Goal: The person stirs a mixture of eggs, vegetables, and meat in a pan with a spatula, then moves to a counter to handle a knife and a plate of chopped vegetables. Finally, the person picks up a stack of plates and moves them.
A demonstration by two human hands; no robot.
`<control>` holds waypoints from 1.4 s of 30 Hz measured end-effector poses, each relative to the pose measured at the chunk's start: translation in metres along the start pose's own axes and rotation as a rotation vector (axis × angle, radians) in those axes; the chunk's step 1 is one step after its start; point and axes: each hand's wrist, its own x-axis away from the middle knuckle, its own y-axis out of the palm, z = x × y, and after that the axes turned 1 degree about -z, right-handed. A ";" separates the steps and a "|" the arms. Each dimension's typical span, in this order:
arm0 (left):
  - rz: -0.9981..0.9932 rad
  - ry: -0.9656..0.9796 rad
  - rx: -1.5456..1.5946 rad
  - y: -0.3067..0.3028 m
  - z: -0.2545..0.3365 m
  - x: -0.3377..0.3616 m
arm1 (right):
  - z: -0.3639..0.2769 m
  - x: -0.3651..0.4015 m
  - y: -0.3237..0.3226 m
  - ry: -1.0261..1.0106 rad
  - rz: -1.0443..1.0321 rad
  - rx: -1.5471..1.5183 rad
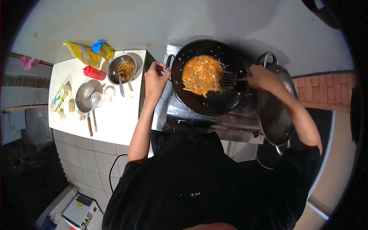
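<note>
Black wok is seated on the gas stove, mid-view; egg-like mixture is pooled around its centre, reaching toward 10 o'clock. Right hand is closed around the slotted spatula at the wok's 3 o'clock; the slotted head is laid flat-ish at the food's edge, presumably so it can be slid under or pushed. Left hand is placed at 9 o'clock, fingers half curled by the side handle, likely for steadying; whether the handle is gripped or only touched cannot be told. Large two-handled pan is parked between 3 and 4 o'clock, apparently out of the way. On the bench, toward 9 o'clock, steel bowl with spoon is set nearest the stove, probably for easy reach; red squeeze bottle is laid just beside it. Saucepan is set farther out.
</note>
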 end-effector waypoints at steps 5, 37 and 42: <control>-0.040 -0.018 0.014 -0.002 0.001 -0.002 | 0.011 -0.032 0.067 0.009 -0.245 -0.394; -0.095 -0.011 -0.031 -0.004 0.002 -0.006 | 0.008 -0.024 0.040 -0.586 0.298 -0.107; -0.121 -0.021 -0.052 -0.005 0.008 -0.006 | 0.036 0.005 0.005 -0.532 0.405 -0.046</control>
